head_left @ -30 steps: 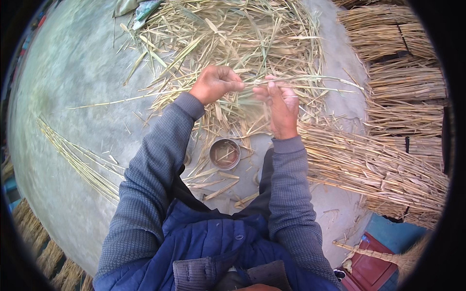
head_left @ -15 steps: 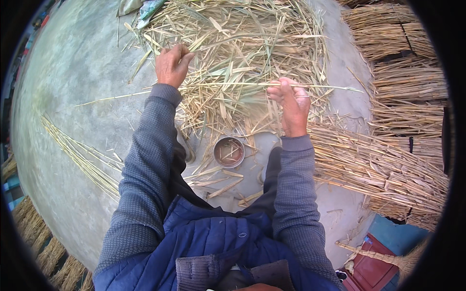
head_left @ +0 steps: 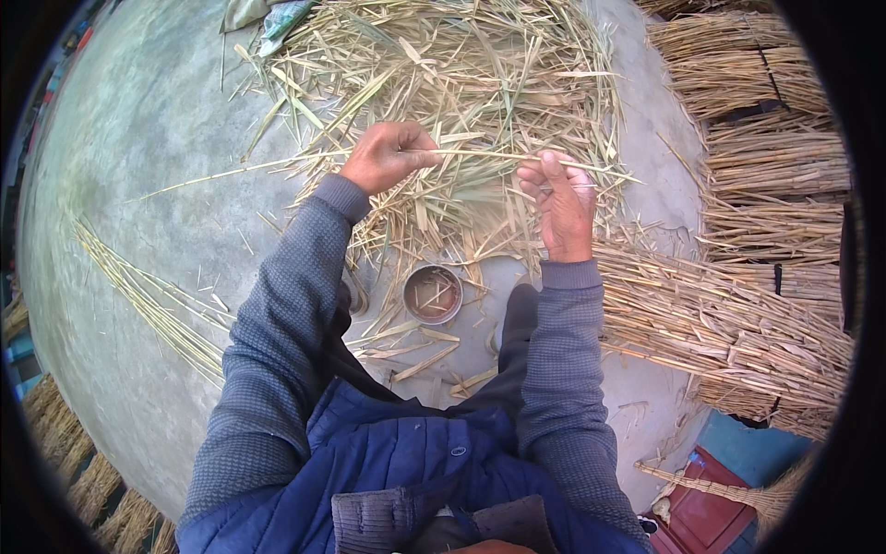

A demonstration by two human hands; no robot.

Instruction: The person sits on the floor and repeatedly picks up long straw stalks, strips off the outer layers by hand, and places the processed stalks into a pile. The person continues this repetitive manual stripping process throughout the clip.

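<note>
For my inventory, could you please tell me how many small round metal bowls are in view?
1: the small round metal bowl sits on the concrete floor between the person's arms, just below the loose straw pile. Others may be hidden under straw.

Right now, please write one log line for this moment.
left hand: shut on stalk | right hand: shut on stalk | straw pile behind | tin near knees

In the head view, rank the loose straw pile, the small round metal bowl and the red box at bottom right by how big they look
1. loose straw pile
2. red box, partly cut off
3. round metal bowl, though nearer the camera
</note>
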